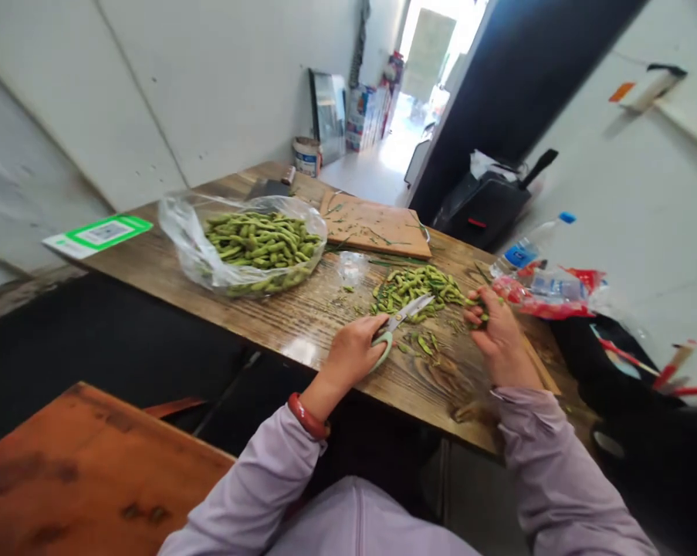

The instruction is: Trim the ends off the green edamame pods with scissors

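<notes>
My left hand (355,349) is closed round the pale green handles of a pair of scissors (404,312). The blades point up and right over a heap of green edamame pods (421,284) on the wooden table. At the heap's right side, my right hand (495,328) is closed on several edamame pods, partly hidden by the fingers. Loose pods and trimmed bits (426,344) lie between my hands. A clear plastic bag (177,224) full of pods sits open to the left.
Behind the pods lies a wooden cutting board (377,224), with a cleaver (267,189) to its left. A QR-code card (102,234) rests at the table's left end. On the right are a water bottle (530,245) and red plastic packaging (556,297). An orange-brown stool (93,471) stands lower left.
</notes>
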The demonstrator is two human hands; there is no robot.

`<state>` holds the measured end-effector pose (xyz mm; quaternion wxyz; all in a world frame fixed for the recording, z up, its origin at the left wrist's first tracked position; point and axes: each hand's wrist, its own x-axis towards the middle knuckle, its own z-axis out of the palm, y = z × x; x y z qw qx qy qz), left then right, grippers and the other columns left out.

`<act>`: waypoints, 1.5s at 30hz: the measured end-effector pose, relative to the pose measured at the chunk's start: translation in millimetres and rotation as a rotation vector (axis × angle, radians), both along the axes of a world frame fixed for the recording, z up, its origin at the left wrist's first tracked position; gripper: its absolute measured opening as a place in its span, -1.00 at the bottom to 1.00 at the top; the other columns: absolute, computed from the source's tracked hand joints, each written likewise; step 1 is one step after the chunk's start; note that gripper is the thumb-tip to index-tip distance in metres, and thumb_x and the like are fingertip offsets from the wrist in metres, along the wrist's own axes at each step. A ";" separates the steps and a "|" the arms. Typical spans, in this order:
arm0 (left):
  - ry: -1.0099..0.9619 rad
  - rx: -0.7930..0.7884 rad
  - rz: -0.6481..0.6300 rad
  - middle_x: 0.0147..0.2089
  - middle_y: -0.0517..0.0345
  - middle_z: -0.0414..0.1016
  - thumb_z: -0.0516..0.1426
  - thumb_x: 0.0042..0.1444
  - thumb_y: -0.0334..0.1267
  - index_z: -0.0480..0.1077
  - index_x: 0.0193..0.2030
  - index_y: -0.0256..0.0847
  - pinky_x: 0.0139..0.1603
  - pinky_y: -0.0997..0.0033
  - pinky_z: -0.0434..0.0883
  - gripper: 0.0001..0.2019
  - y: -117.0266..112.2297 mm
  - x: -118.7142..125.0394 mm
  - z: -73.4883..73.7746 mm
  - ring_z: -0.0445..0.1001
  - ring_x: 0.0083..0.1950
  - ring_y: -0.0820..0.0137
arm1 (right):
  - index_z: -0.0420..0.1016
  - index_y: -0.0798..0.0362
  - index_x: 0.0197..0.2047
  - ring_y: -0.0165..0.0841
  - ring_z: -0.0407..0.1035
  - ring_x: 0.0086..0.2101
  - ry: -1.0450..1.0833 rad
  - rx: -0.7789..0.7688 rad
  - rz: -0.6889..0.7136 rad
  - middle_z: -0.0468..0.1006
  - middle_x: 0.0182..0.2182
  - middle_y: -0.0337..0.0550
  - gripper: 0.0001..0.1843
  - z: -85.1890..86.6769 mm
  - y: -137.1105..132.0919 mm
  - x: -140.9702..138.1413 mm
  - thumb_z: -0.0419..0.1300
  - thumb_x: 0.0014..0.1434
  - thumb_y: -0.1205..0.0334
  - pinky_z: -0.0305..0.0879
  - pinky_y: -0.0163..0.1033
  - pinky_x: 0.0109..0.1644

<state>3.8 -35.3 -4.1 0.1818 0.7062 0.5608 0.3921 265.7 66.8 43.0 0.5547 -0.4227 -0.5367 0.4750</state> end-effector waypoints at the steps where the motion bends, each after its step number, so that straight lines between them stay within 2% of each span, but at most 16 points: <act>1: 0.007 -0.002 0.004 0.08 0.01 0.65 0.24 0.15 -0.32 0.51 0.15 -0.11 0.11 0.27 0.54 -0.60 -0.9 0.6 0.4 0.63 0.04 0.21 | 0.25 -0.11 -0.40 -0.44 -0.03 -0.60 -0.011 0.019 0.024 0.36 -0.47 -0.21 -0.60 13.1 2.7 -5.1 0.36 0.14 -0.12 -0.23 -0.16 -0.56; 4: 0.034 -0.019 0.010 0.05 0.00 0.66 0.22 0.18 -0.30 0.51 0.17 -0.13 0.07 0.28 0.54 -0.61 -3.4 2.4 1.1 0.63 0.01 0.21 | 0.31 -0.12 -0.33 -0.43 0.05 -0.57 -0.039 0.065 0.113 0.39 -0.39 -0.20 -0.63 56.1 8.5 -36.0 0.38 0.13 -0.12 -0.14 -0.20 -0.57; 8: 0.044 -0.032 -0.006 0.04 0.00 0.66 0.19 0.19 -0.33 0.49 0.18 -0.13 0.08 0.29 0.53 -0.60 -4.9 3.6 0.8 0.63 0.01 0.22 | 0.37 -0.08 -0.26 -0.47 0.13 -0.52 -0.114 0.098 0.318 0.43 -0.35 -0.22 -0.61 97.8 20.5 -107.7 0.42 0.09 -0.10 -0.01 -0.27 -0.55; 12: 0.046 -0.046 -0.029 0.06 -0.02 0.65 0.18 0.18 -0.35 0.48 0.20 -0.17 0.12 0.27 0.51 -0.58 -4.7 3.3 -0.3 0.62 0.05 0.20 | 0.38 -0.04 -0.21 -0.49 0.23 -0.48 -0.266 0.227 0.437 0.49 -0.34 -0.21 -0.52 111.8 47.6 -193.3 0.28 0.17 -0.30 0.18 -0.31 -0.49; 15: 0.042 -0.062 -0.029 0.10 -0.04 0.64 0.17 0.19 -0.35 0.47 0.22 -0.18 0.14 0.26 0.50 -0.57 -5.0 3.0 -0.5 0.61 0.09 0.19 | 0.44 -0.01 -0.05 -0.48 0.33 -0.42 -0.386 0.307 0.545 0.51 -0.31 -0.16 -0.41 115.1 64.0 -249.7 0.17 0.23 -0.38 0.29 -0.33 -0.42; 17: 0.047 -0.078 -0.022 0.12 -0.02 0.63 0.17 0.18 -0.36 0.47 0.23 -0.16 0.15 0.26 0.50 -0.55 -5.4 2.9 0.4 0.60 0.11 0.19 | 0.47 0.03 0.05 -0.45 0.40 -0.32 -0.484 0.297 0.683 0.54 -0.26 -0.13 -0.38 119.0 66.6 -274.4 0.17 0.25 -0.35 0.36 -0.34 -0.34; 19: 0.058 -0.100 -0.015 0.13 0.00 0.63 0.18 0.18 -0.36 0.46 0.24 -0.14 0.14 0.26 0.50 -0.54 -5.8 2.7 1.7 0.60 0.12 0.18 | 0.49 0.06 0.11 -0.43 0.44 -0.24 -0.535 0.278 0.732 0.57 -0.18 -0.11 -0.39 126.4 63.4 -283.7 0.21 0.27 -0.28 0.39 -0.34 -0.25; 21: 0.067 -0.111 -0.013 0.14 0.01 0.63 0.18 0.17 -0.35 0.45 0.25 -0.14 0.15 0.27 0.50 -0.53 -5.8 2.3 2.9 0.59 0.13 0.18 | 0.49 0.07 0.15 -0.40 0.45 -0.16 -0.542 0.272 0.716 0.59 -0.08 -0.06 -0.41 137.0 58.6 -276.5 0.24 0.28 -0.21 0.41 -0.31 -0.17; 23: 0.069 -0.102 -0.021 0.14 0.01 0.63 0.17 0.18 -0.35 0.45 0.25 -0.14 0.16 0.29 0.49 -0.53 -5.3 1.9 3.2 0.59 0.13 0.20 | 0.49 0.06 0.19 -0.39 0.47 -0.12 -0.537 0.280 0.680 0.59 -0.03 -0.03 -0.42 148.1 56.6 -254.9 0.26 0.28 -0.15 0.42 -0.28 -0.10; 26: 0.064 -0.075 -0.031 0.12 -0.01 0.63 0.17 0.20 -0.34 0.46 0.24 -0.15 0.16 0.30 0.49 -0.55 -3.6 1.2 2.1 0.60 0.11 0.22 | 0.54 0.07 0.16 -0.38 0.50 -0.14 -0.564 0.276 0.575 0.60 -0.04 -0.03 -0.49 156.5 63.5 -203.1 0.29 0.27 -0.08 0.43 -0.27 -0.12; 28: 0.051 -0.064 -0.006 0.11 0.01 0.64 0.18 0.21 -0.32 0.48 0.21 -0.12 0.16 0.30 0.49 -0.58 -1.6 0.9 0.8 0.61 0.10 0.21 | 0.57 0.08 0.12 -0.38 0.51 -0.17 -0.580 0.272 0.455 0.61 -0.06 -0.04 -0.54 151.9 73.5 -160.9 0.29 0.26 -0.01 0.42 -0.27 -0.14; 31: 0.018 -0.044 0.009 0.14 0.01 0.63 0.21 0.19 -0.28 0.50 0.19 -0.11 0.15 0.28 0.51 -0.59 2.3 0.2 -1.2 0.62 0.10 0.18 | 0.60 0.12 0.06 -0.37 0.51 -0.23 -0.627 0.262 0.218 0.64 -0.11 -0.04 -0.61 128.0 90.1 -95.3 0.27 0.25 0.09 0.43 -0.24 -0.16; 34: -0.041 -0.015 0.033 0.15 -0.03 0.63 0.23 0.18 -0.29 0.51 0.19 -0.14 0.18 0.24 0.51 -0.58 5.5 -1.3 -3.8 0.62 0.11 0.17 | 0.59 0.19 0.09 -0.35 0.52 -0.24 -0.770 0.173 0.057 0.67 -0.10 0.01 -0.58 90.8 102.1 -39.9 0.22 0.24 0.15 0.46 -0.18 -0.09; 36: -0.071 0.006 0.038 0.17 -0.07 0.61 0.25 0.16 -0.25 0.51 0.20 -0.18 0.21 0.19 0.51 -0.56 6.8 -2.7 -5.7 0.60 0.15 0.13 | 0.57 0.19 0.13 -0.30 0.54 -0.18 -0.907 0.099 -0.041 0.67 -0.06 0.04 -0.56 64.2 107.1 -14.4 0.17 0.28 0.14 0.47 -0.14 -0.02; 40: -0.072 0.006 0.051 0.16 -0.10 0.62 0.26 0.14 -0.24 0.52 0.19 -0.19 0.22 0.12 0.51 -0.56 8.1 -5.0 -7.8 0.61 0.14 0.10 | 0.62 0.14 0.08 -0.21 0.56 -0.02 -1.053 0.043 -0.126 0.67 0.01 0.06 -0.61 17.4 112.5 9.9 0.13 0.27 0.22 0.43 -0.11 0.13; 45: -0.043 -0.014 0.061 0.13 -0.06 0.64 0.25 0.13 -0.28 0.52 0.19 -0.16 0.19 0.12 0.53 -0.56 7.4 -6.7 -5.4 0.63 0.11 0.12 | 0.56 0.15 0.19 -0.11 0.44 0.20 -1.149 0.029 -0.232 0.56 0.17 0.19 -0.53 -24.6 114.2 10.5 0.07 0.35 0.11 0.25 -0.04 0.33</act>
